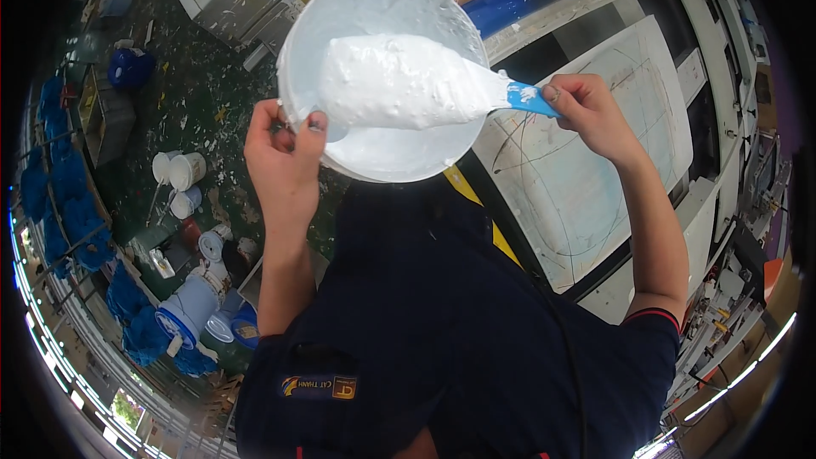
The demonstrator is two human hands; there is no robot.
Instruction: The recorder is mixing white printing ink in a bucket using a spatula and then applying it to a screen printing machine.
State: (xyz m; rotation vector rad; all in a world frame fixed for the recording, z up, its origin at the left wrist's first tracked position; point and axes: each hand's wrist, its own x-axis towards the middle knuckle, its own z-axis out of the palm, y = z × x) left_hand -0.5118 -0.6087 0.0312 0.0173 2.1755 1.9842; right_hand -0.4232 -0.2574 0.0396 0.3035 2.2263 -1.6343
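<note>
- Grips a round white plastic bucket point(395, 4) with the left hand point(287, 151) at eight o'clock on the rim, thumb over the edge and fingers outside.
- Pinches the end of a blue-handled spatula point(525, 99) with the right hand point(592, 117), thumb against fingers, just beyond the rim at three o'clock.
- Holds the spatula across the bucket's mouth, blade pointing toward nine o'clock and hidden under a thick heap of glossy white paste point(399, 81).
- Has the bucket at twelve o'clock in the view, raised above a dark green, paint-spattered floor point(212, 93), mouth facing the camera.
- Looks done, as a judgement: loading the blade, with paste covering it from handle to tip.
- Looks left, also as a judgement: the white material in the bucket at six o'clock and the smears on the inner wall; cannot tell its depth.
- Shows no paste passing over the rim; suggests a middle stage at most.
- Shows, between two and three o'clock, a pale rectangular panel with curved dark lines point(586, 178), without any thick white layer in sight.
- Includes, well apart from both hands, small white tubs point(187, 172) at nine o'clock and a pale lilac bucket with a blue rim point(191, 299) at eight.
</note>
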